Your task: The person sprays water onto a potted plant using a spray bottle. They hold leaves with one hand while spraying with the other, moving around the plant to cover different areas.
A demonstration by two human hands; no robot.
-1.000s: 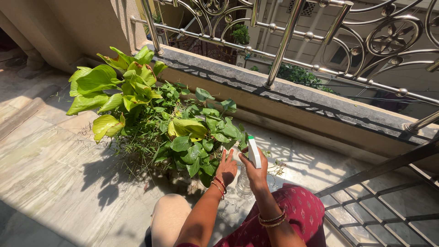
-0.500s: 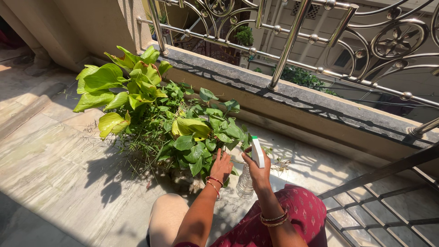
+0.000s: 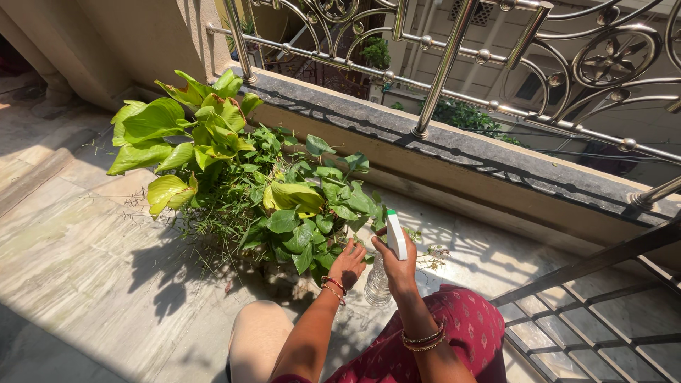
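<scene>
Presently, item one: your right hand (image 3: 399,268) is closed around the neck of a clear spray bottle (image 3: 378,280) with a white-and-green trigger head, held upright just right of the potted plant (image 3: 284,213) at near centre.

Item two: your left hand (image 3: 347,264), fingers loosely spread and holding nothing, rests among the low dark leaves on the plant's near right side.

Step in hand, by judgement: parting foliage while the sprayer is readied. A next move would call for turning the nozzle toward the leaves and squeezing the trigger.

Surroundings: large yellow-green leaves (image 3: 152,124) at far left; marble floor (image 3: 85,262); stone ledge (image 3: 440,145) and steel railing (image 3: 443,64) beyond; a dark metal grille (image 3: 596,319) at near right.

Obstructions: dense leaves hide the pot; your knee (image 3: 262,337) sits close beneath.
</scene>
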